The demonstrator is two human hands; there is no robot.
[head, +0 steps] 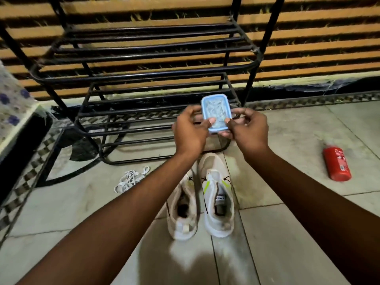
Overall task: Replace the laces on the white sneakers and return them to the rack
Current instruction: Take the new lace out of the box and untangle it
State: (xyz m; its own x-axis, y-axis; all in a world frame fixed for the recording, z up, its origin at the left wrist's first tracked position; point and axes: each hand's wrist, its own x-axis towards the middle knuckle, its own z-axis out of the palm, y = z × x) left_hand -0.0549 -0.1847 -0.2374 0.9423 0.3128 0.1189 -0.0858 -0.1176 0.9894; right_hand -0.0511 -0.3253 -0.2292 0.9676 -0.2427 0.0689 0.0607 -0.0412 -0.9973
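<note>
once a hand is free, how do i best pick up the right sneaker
Take the right sneaker by its heel collar, from above and behind. It stands upright on the floor, heel toward you, mouth open upward, giving a rim to pinch. The left hand and right hand hold the box.

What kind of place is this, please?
Probably a home entryway or porch: a black metal shoe rack stands on a tiled floor by a slatted wall, white sneakers in front.
</note>
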